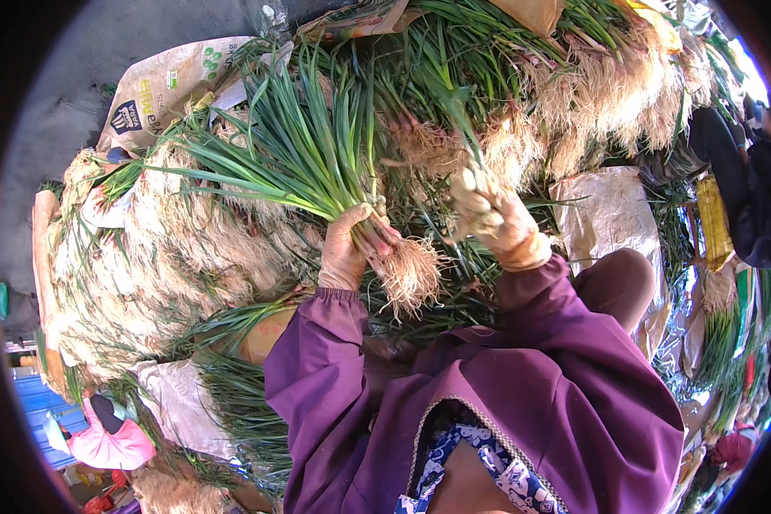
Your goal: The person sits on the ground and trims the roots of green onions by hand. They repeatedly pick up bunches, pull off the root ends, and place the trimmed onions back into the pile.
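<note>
My left hand (pixel 344 248), in a pale thin glove, grips a bunch of spring onions (pixel 321 176) just above the roots. Its long green leaves fan up and to the left, and its pale, stringy roots (pixel 411 270) hang out to the right of my fist. To the right of the bunch is my right hand (pixel 488 210), also gloved, its fingers curled closed. A green leafy strand (pixel 456 103) runs up from those fingers, slightly blurred; its lower end is hidden in the grip.
Heaped spring onions with roots outward (pixel 171 265) lie at left, and more bundles (pixel 608 94) at the far right. A printed sack (pixel 167 90) lies at the far left, a pale sack (pixel 612 218) right of my knee. A person in pink (pixel 107 433) is at lower left.
</note>
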`<act>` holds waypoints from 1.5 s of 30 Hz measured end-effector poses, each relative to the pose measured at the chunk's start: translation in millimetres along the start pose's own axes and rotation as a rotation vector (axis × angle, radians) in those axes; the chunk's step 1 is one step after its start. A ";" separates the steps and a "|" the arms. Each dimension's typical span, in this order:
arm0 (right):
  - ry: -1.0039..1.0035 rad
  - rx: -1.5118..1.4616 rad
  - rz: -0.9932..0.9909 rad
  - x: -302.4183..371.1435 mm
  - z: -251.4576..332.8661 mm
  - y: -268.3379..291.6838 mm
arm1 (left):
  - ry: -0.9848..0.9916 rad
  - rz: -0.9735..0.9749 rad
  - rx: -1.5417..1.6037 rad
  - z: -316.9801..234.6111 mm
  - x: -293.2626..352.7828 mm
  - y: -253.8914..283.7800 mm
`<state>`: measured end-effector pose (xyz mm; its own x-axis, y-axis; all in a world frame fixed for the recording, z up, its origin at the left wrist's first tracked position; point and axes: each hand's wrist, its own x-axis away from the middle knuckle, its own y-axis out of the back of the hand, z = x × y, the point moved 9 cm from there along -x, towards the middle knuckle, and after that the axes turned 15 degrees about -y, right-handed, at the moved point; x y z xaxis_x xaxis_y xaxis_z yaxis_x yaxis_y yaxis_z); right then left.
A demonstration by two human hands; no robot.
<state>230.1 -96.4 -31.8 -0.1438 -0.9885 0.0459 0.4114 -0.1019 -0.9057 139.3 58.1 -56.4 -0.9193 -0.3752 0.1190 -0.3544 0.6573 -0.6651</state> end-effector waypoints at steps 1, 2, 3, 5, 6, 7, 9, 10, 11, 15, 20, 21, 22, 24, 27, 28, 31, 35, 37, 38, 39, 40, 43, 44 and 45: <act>-0.085 0.057 -0.135 14.0 -7.7 30.3 | -0.037 -0.038 0.079 -1.0 0.0 0.8; -0.208 0.275 -0.252 29.0 -17.5 57.2 | -0.074 -0.130 0.129 -3.8 0.4 9.5; -0.377 0.806 -0.394 33.2 -37.7 85.6 | -0.099 -0.164 0.200 -1.6 0.6 11.1; -0.838 2.003 -0.430 42.5 -67.1 130.7 | -0.029 -0.095 0.206 4.2 -0.2 7.2; -0.959 2.364 -0.414 38.5 -71.1 141.4 | -0.023 -0.078 0.180 3.2 -0.6 7.3; -1.144 2.187 -0.472 39.9 -73.4 150.7 | -0.001 -0.146 0.123 3.4 0.4 14.4; -0.617 1.996 -0.655 -20.3 -30.5 115.1 | 0.055 -0.070 0.192 -0.3 1.4 3.2; -0.138 1.850 -0.877 -32.2 6.2 81.6 | -0.010 0.053 0.233 -13.5 2.5 -10.7; 0.355 1.827 -0.812 -47.9 33.3 36.8 | -0.050 0.115 0.244 -25.8 6.6 -19.0; 0.089 2.171 -1.187 -160.5 77.1 36.6 | -0.158 0.156 0.415 -66.8 16.8 -36.0; -0.119 2.282 -1.525 -203.7 92.6 64.7 | -0.219 0.037 0.279 -75.5 6.0 -9.8; -0.248 2.240 -1.383 -198.7 87.6 72.0 | -0.265 0.054 0.149 -77.5 2.3 -3.6; -0.268 2.205 -1.271 -190.9 89.8 66.1 | -0.256 0.003 0.173 -70.9 -0.6 4.7; -0.084 1.998 -1.030 -153.1 90.9 36.8 | -0.154 -0.038 0.339 -52.0 -6.4 12.0; -0.189 1.605 -0.972 -97.5 67.5 20.0 | -0.130 0.034 0.313 -38.2 -11.1 11.4; -0.174 1.475 -0.914 -89.6 43.1 14.6 | -0.134 -0.133 0.232 -30.2 -9.4 25.9; 0.093 1.057 -0.582 -81.3 -23.2 -2.9 | -0.089 -0.082 0.099 -21.5 -10.9 19.1; -0.020 1.776 -0.750 -49.6 -41.2 28.9 | -0.057 -0.052 -0.031 -15.2 -7.0 3.1; -0.109 1.363 -0.864 -42.1 -21.6 59.5 | -0.145 -0.129 0.078 -14.5 -3.8 -4.3; -0.162 1.397 -0.950 -34.5 -7.6 67.3 | -0.173 -0.256 0.134 -13.5 0.1 1.8; -0.210 1.429 -1.081 -32.0 6.8 72.6 | -0.216 -0.311 0.207 -15.5 2.3 3.8; -0.155 1.167 -0.887 -47.5 4.8 65.5 | -0.186 -0.278 0.223 -14.8 4.5 1.3; -0.016 0.582 -0.386 -107.0 -8.1 20.3 | -0.113 -0.085 0.079 -17.1 4.7 -2.0; -0.078 0.440 -0.405 -122.9 -14.6 19.1 | -0.105 0.038 0.029 -18.2 3.7 -6.4; -0.085 0.297 -0.350 -136.0 -21.4 10.2 | -0.141 0.023 0.008 -20.6 1.9 0.0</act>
<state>234.7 39.4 -56.3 -0.2506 -0.8934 0.3728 0.5929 -0.4461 -0.6704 134.0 70.8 -40.9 -0.8940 -0.4481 -0.0009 -0.3313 0.6623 -0.6720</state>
